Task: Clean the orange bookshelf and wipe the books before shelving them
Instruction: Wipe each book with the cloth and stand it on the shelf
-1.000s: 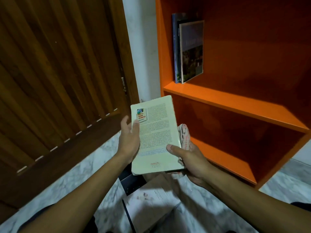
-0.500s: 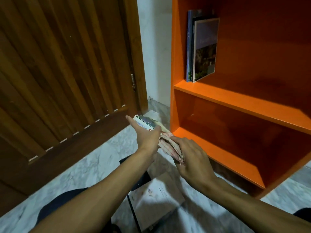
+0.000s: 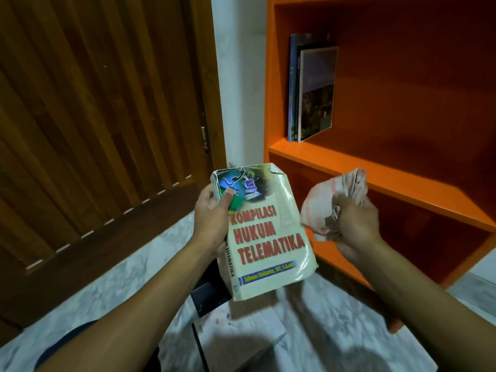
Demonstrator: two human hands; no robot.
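My left hand grips a cream paperback with red title letters by its spine side, thumb on the front cover, which faces me. My right hand clutches a bunched white and pink cloth just right of the book, not touching it. The orange bookshelf stands to the right. A few books stand upright at the left end of its upper shelf. The lower compartment holds nothing visible.
More books lie on the marble floor below my hands, one dark, one pale. A brown wooden door fills the left. A white wall strip separates door and shelf.
The book turned over from back cover to front cover facing me. My right hand drew the cloth off the book and away to the right.
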